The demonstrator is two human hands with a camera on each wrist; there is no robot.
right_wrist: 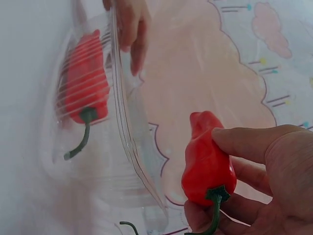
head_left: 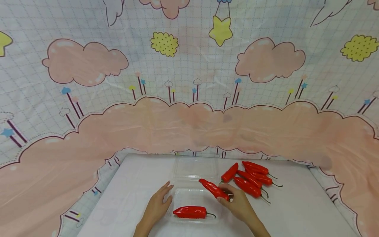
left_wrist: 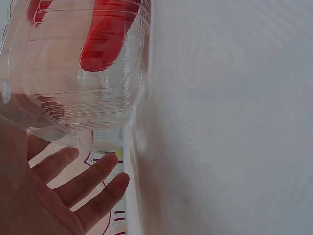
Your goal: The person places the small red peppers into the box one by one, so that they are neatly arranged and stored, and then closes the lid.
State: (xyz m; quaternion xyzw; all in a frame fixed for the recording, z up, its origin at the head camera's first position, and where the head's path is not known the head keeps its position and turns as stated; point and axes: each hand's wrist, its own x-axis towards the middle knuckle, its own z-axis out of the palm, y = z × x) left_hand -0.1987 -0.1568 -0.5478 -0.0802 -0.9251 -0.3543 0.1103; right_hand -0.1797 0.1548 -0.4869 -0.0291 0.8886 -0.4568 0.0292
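in clear container (head_left: 186, 198), one red pepper (head_left: 190, 212)

The right grip (head_left: 238, 202) holds a red pepper (head_left: 214, 189) by a clear tray (head_left: 187, 197).

In the head view, both my bare forearms (head_left: 142, 227) slant inward from the bottom edge. My left grip (head_left: 157, 204), lower left of centre, spreads its fingers (left_wrist: 88, 181); my right grip (head_left: 240, 204), lower right, pinches, thumb (right_wrist: 244, 141) opposing curled fingers.
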